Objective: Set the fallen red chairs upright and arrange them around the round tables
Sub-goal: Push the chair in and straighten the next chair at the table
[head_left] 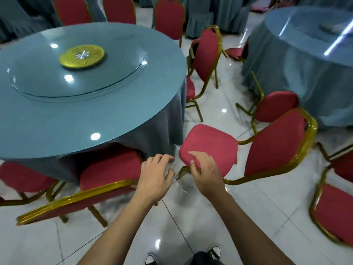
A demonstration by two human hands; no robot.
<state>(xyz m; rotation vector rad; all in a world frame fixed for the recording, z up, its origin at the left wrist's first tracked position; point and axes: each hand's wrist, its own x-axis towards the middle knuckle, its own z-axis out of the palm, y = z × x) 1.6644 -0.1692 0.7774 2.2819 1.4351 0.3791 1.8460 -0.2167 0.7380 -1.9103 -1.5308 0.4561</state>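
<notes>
You are gripping the near edge of a tilted chair's seat [208, 148] with your right hand [206, 174], fingers curled round it, just right of the near bench [133, 115]. Your left hand [155, 175] is hovering beside it, fingers loosely spread, holding nothing. Next, you are likely needing to level the chair and face it toward the bench.

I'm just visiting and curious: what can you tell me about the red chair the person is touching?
The red chair has a padded fabric-like seat and back in a shiny gold frame that looks like metal. It is tipped, not upright, on the white tiled floor beside the round table. The right hand grips the seat's near edge; the left hand hovers beside it.
</notes>
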